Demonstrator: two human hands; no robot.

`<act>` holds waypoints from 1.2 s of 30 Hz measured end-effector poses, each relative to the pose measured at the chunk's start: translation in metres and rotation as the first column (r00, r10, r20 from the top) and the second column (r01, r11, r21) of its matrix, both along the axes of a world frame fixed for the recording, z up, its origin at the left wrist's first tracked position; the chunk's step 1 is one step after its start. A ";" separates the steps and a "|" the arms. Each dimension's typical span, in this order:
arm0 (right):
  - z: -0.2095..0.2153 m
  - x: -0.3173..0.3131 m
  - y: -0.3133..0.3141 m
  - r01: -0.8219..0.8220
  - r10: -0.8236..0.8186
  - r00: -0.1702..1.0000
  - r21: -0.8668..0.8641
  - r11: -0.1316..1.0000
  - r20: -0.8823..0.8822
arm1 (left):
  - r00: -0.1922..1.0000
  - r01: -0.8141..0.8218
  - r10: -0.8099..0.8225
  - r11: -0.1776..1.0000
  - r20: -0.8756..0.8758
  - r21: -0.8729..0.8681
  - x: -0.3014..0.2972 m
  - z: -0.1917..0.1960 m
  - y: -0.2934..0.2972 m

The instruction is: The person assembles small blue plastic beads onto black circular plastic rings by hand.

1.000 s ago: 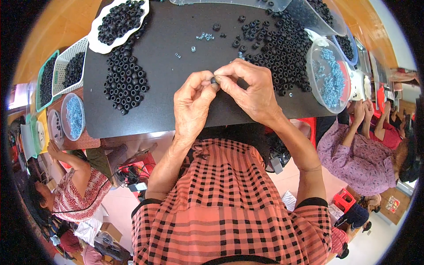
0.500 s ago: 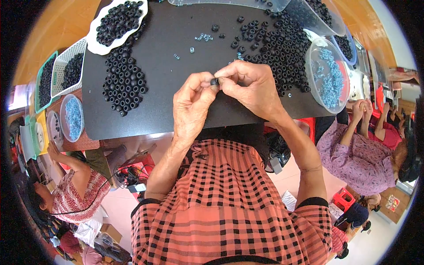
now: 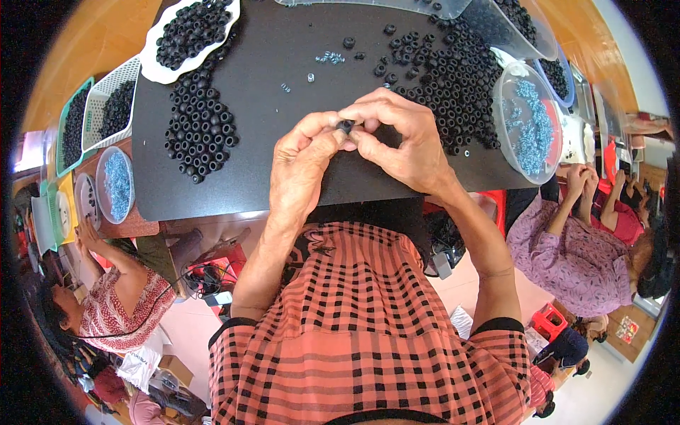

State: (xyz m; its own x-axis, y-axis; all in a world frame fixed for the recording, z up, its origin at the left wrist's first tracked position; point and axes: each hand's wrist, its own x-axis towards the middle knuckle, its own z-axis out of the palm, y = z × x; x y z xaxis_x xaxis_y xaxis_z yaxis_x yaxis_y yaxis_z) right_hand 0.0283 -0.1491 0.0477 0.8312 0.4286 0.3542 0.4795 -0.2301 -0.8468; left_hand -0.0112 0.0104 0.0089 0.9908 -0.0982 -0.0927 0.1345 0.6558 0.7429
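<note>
Still, I see my left hand (image 3: 301,166) and right hand (image 3: 404,138) pinching one small black rubber ring (image 3: 345,126) between closed fingertips above the black mat (image 3: 283,99), barely shifted from a second ago, so the fitting continues.

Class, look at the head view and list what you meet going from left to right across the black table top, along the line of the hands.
Tidy cluster of black rings → left hand → small black ring pinched between both hands → right hand → loose heap of black rings → clear tub of small blue parts.
</note>
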 end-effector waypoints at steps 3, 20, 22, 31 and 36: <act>-0.002 -0.001 -0.001 -0.022 0.022 0.999 0.005 1.000 0.033 | 0.996 0.081 -0.083 0.991 -0.021 -0.104 0.003 -0.007 0.005; -0.024 -0.003 0.013 0.196 -0.145 0.881 -0.067 0.978 0.451 | 0.961 0.166 -0.220 0.943 -0.167 -0.287 0.006 -0.005 0.009; -0.026 -0.004 0.015 0.210 -0.144 0.812 -0.053 0.976 0.566 | 0.961 0.169 -0.221 0.945 -0.165 -0.282 0.005 -0.003 0.009; -0.022 -0.004 0.009 0.193 -0.196 0.923 0.042 0.980 0.331 | 0.987 0.155 -0.161 0.964 -0.011 -0.218 0.006 -0.006 0.002; 0.035 0.046 -0.045 0.489 -0.398 0.776 -0.067 0.870 0.489 | 0.981 0.191 -0.181 0.960 0.064 -0.207 0.008 -0.014 0.005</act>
State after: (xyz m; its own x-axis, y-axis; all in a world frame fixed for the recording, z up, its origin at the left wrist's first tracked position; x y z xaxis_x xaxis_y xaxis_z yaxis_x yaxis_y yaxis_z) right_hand 0.0744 -0.1937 0.0832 0.7134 0.1449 0.6856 0.5971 -0.6378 -0.4865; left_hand -0.0033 0.0154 -0.0055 0.9558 -0.2940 -0.0065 0.2393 0.7649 0.5980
